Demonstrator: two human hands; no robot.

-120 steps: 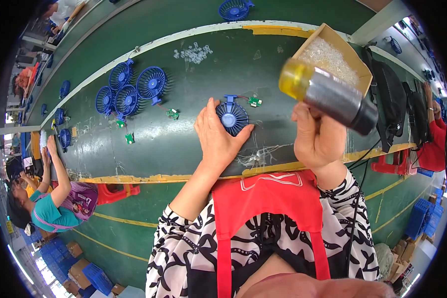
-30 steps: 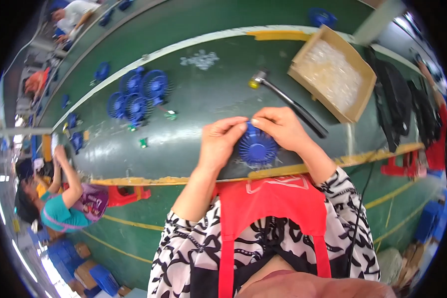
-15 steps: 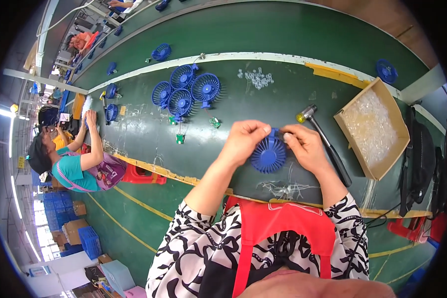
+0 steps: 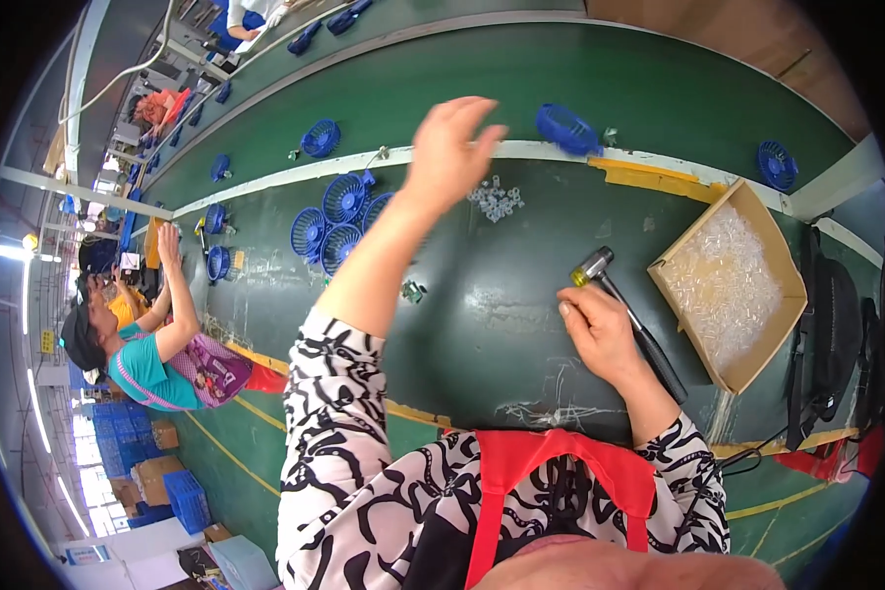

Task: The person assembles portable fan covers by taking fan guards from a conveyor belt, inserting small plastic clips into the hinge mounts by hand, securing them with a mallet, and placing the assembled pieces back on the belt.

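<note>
My left hand (image 4: 452, 147) reaches far over the table to the white edge strip, fingers apart and nothing in them. To its right a blue round fan part (image 4: 565, 128), smeared by motion, is over the green belt (image 4: 442, 84) near that strip, apart from the hand. My right hand (image 4: 598, 329) is low over the table with curled fingers; whether something small is in them is hidden. Just beside its fingers lies a hammer (image 4: 644, 339) with a black handle and a yellow face. Several blue fan parts (image 4: 342, 200) sit left of my forearm, partly covered by it.
A cardboard box (image 4: 728, 295) of small clear plastic pieces stands at the right, a black bag (image 4: 836, 324) beyond it. Loose clear pieces (image 4: 497, 200) lie mid-table, and a green circuit board (image 4: 413, 291) left of centre. A co-worker (image 4: 157, 334) works at the far left.
My left hand has let go of the blue fan part and moved up and left. The fan part has gone from between my hands to the belt. My right hand has come down slightly.
</note>
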